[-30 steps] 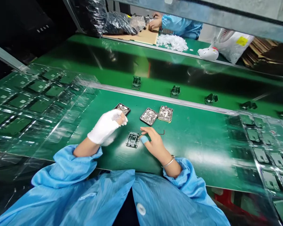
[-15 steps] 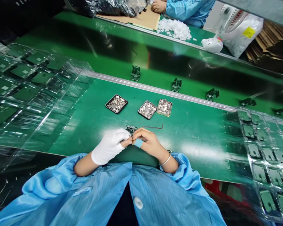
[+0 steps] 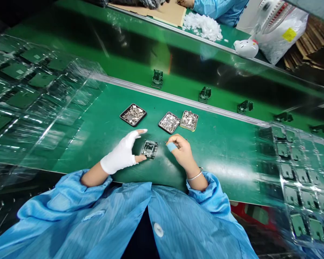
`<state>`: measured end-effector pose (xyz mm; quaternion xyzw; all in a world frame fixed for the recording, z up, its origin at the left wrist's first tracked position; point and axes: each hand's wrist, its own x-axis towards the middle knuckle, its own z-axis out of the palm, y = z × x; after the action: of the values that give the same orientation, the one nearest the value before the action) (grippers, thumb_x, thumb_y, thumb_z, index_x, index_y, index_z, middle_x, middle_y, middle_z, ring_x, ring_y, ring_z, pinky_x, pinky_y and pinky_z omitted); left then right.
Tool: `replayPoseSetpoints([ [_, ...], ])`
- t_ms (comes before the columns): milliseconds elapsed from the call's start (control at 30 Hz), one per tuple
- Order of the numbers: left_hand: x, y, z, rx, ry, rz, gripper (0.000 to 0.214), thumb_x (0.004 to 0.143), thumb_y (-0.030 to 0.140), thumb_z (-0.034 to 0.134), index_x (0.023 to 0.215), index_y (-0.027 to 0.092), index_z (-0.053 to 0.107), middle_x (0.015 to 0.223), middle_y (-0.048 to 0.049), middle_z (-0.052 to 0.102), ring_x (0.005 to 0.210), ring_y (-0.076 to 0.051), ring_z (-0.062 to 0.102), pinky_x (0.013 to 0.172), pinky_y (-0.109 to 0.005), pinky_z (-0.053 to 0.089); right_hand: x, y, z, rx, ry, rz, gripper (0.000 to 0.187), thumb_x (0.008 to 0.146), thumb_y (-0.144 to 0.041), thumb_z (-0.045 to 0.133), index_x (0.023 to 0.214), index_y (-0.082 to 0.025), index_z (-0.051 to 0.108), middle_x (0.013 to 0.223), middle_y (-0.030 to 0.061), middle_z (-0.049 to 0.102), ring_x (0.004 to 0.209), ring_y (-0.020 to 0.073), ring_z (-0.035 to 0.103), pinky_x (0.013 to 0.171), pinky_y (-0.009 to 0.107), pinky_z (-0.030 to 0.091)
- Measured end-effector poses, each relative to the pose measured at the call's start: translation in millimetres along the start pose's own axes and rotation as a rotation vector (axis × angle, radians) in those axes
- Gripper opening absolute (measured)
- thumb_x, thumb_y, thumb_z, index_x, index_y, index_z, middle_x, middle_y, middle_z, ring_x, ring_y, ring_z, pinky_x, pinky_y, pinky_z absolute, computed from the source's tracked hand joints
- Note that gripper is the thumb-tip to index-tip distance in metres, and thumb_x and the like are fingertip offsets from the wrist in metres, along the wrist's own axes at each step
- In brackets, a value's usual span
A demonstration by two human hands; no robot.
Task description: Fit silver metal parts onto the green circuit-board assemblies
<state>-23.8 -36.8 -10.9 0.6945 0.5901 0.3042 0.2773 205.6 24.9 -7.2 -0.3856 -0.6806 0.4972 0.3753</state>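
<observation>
A small dark metal frame part (image 3: pixel 149 148) lies on the green mat (image 3: pixel 226 151) in front of me. My left hand (image 3: pixel 122 154), in a white glove, is spread beside it: the thumb touches the part's near left corner and the forefinger stretches out above it. My right hand (image 3: pixel 181 151) is bare with blue tape on one finger and rests just right of the part. Its fingers are curled round a thin hex key, only the tip of which shows. Beyond the hands stand three small trays of tiny metal pieces: a black one (image 3: pixel 133 114) and two others (image 3: pixel 169 122) (image 3: pixel 189 120).
Clear blister trays of green boards lie at the left (image 3: pixel 29 90) and right (image 3: pixel 299 169). Several dark parts (image 3: pixel 204 94) ride the belt beyond a metal rail. A co-worker's blue sleeve (image 3: pixel 218 7), white scraps (image 3: pixel 202 27) and a white fan (image 3: pixel 245 48) are farther back.
My hands, pinched together close to my body half a second ago, have parted. The frame part now lies between them, the left hand has spread open, and the right covers the hex key.
</observation>
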Motion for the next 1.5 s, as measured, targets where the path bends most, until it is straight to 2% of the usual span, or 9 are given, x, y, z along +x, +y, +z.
replayPoseSetpoints([
  [100, 4.0, -8.3, 14.7, -0.004, -0.119, -0.032, 0.073, 0.075, 0.051, 0.063, 0.135, 0.015, 0.043, 0.134, -0.0156, 0.054, 0.125, -0.03, 0.052, 0.106, -0.044, 0.042, 1.2, 1.9, 5.6, -0.101, -0.032, -0.064, 0.007, 0.083, -0.022, 0.054, 0.078, -0.021, 0.057, 0.081, 0.001, 0.059, 0.078, 0.0143, 0.057, 0.077, 0.029, 0.048],
  [233, 1.0, -0.7, 28.4, -0.019, -0.02, -0.006, 0.051, 0.083, 0.044, 0.054, 0.126, 0.016, 0.05, 0.121, -0.0135, 0.059, 0.115, -0.028, 0.056, 0.101, -0.043, 0.045, -1.1, -0.3, 19.0, -0.224, -0.08, -0.213, 0.008, 0.085, -0.018, 0.053, 0.08, -0.022, 0.059, 0.095, 0.0042, 0.063, 0.095, 0.0183, 0.057, 0.09, 0.036, 0.045],
  [367, -1.9, 10.1, 28.6, 0.012, 0.038, 0.061, 0.045, 0.083, 0.039, 0.052, 0.121, 0.016, 0.051, 0.115, -0.013, 0.06, 0.108, -0.027, 0.059, 0.096, -0.042, 0.047, -3.1, 1.0, 26.3, -0.321, -0.137, -0.277, 0.01, 0.085, -0.015, 0.051, 0.085, -0.022, 0.059, 0.103, 0.006, 0.062, 0.102, 0.0201, 0.055, 0.094, 0.04, 0.043],
  [533, -3.2, 10.8, 26.7, 0.058, 0.054, 0.067, 0.04, 0.081, 0.037, 0.053, 0.115, 0.016, 0.051, 0.109, -0.0118, 0.061, 0.102, -0.026, 0.061, 0.09, -0.041, 0.05, -4.5, 3.3, 28.6, -0.37, -0.164, -0.26, 0.011, 0.087, -0.016, 0.05, 0.087, -0.022, 0.059, 0.105, 0.0066, 0.061, 0.102, 0.0203, 0.054, 0.094, 0.04, 0.043],
  [933, -4.4, 10.2, 25.0, 0.256, 0.094, 0.246, 0.041, 0.079, 0.036, 0.057, 0.112, 0.012, 0.054, 0.106, -0.0158, 0.063, 0.1, -0.032, 0.061, 0.085, -0.045, 0.051, -4.4, 2.0, 28.7, -0.338, -0.123, -0.289, 0.011, 0.086, -0.013, 0.048, 0.087, -0.022, 0.055, 0.101, 0.0066, 0.06, 0.1, 0.0191, 0.055, 0.091, 0.037, 0.045],
  [1033, -4.6, 10.0, 22.4, 0.19, 0.071, 0.253, 0.042, 0.081, 0.037, 0.055, 0.115, 0.012, 0.054, 0.107, -0.0152, 0.063, 0.099, -0.03, 0.061, 0.086, -0.043, 0.051, -5.1, 2.2, 30.0, -0.317, -0.11, -0.288, 0.013, 0.085, -0.011, 0.048, 0.087, -0.022, 0.054, 0.1, 0.0066, 0.059, 0.1, 0.0187, 0.055, 0.091, 0.036, 0.045],
  [1200, -4.6, 13.4, 20.3, 0.074, 0.049, 0.201, 0.04, 0.083, 0.034, 0.053, 0.118, 0.013, 0.053, 0.111, -0.0127, 0.063, 0.103, -0.026, 0.061, 0.09, -0.04, 0.051, -7.2, 2.8, 34.2, -0.295, -0.094, -0.227, 0.013, 0.083, -0.011, 0.047, 0.087, -0.022, 0.054, 0.1, 0.0068, 0.058, 0.101, 0.0189, 0.055, 0.091, 0.036, 0.047],
  [1367, 0.5, 20.4, 26.7, 0.094, 0.088, 0.093, 0.037, 0.083, 0.022, 0.046, 0.117, 0.014, 0.057, 0.119, -0.0125, 0.064, 0.111, -0.025, 0.061, 0.097, -0.039, 0.048, -7.5, 1.6, 35.6, -0.266, -0.051, -0.198, 0.012, 0.082, -0.012, 0.048, 0.085, -0.022, 0.054, 0.097, 0.0058, 0.058, 0.098, 0.0182, 0.056, 0.089, 0.034, 0.047],
  [1500, 8.3, 21.6, 26.5, 0.19, 0.075, 0.062, 0.029, 0.082, 0.022, 0.045, 0.105, 0.015, 0.063, 0.106, -0.0109, 0.07, 0.098, -0.026, 0.065, 0.088, -0.039, 0.052, -7.2, -0.3, 35.2, -0.242, -0.048, -0.176, 0.012, 0.081, -0.013, 0.048, 0.086, -0.022, 0.053, 0.096, 0.0054, 0.059, 0.096, 0.0176, 0.058, 0.088, 0.033, 0.048],
])
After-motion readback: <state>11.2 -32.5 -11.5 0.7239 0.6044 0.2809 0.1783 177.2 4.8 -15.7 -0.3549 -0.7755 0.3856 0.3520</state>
